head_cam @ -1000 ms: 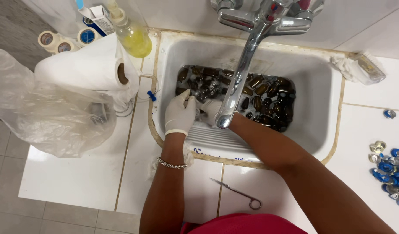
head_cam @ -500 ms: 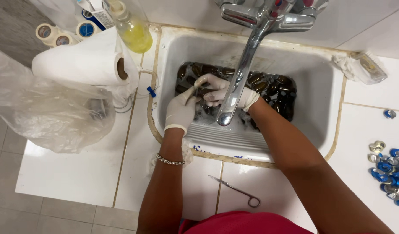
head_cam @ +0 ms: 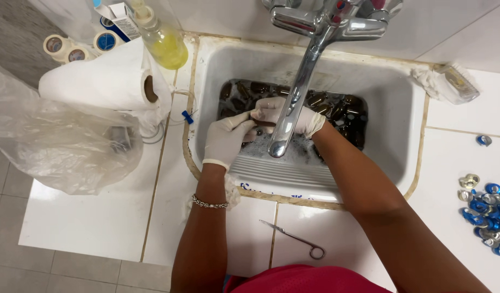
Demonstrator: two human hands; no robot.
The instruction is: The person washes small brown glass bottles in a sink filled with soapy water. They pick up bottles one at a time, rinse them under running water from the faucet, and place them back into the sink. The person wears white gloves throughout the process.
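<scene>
Both my hands wear white gloves and meet over a white sink [head_cam: 402, 125] that holds soapy water and several small brown glass vials [head_cam: 337, 108]. My left hand [head_cam: 225, 138] and my right hand [head_cam: 280, 115] together grip one small brown vial [head_cam: 261, 122] just left of the chrome tap spout [head_cam: 293, 97]. The spout crosses in front of my right hand and hides part of it. A bracelet sits on my left wrist.
A paper towel roll [head_cam: 106, 81], a yellow liquid bottle [head_cam: 163, 40] and a crumpled clear plastic bag [head_cam: 54, 141] lie on the left counter. Thin metal scissors [head_cam: 296, 239] rest near the front edge. Blue and silver caps [head_cam: 486, 209] lie at right; a brush [head_cam: 456, 81] sits by the sink corner.
My right hand has come up from behind the spout to the left and joined my left hand. Both hands now hold a vial above the water.
</scene>
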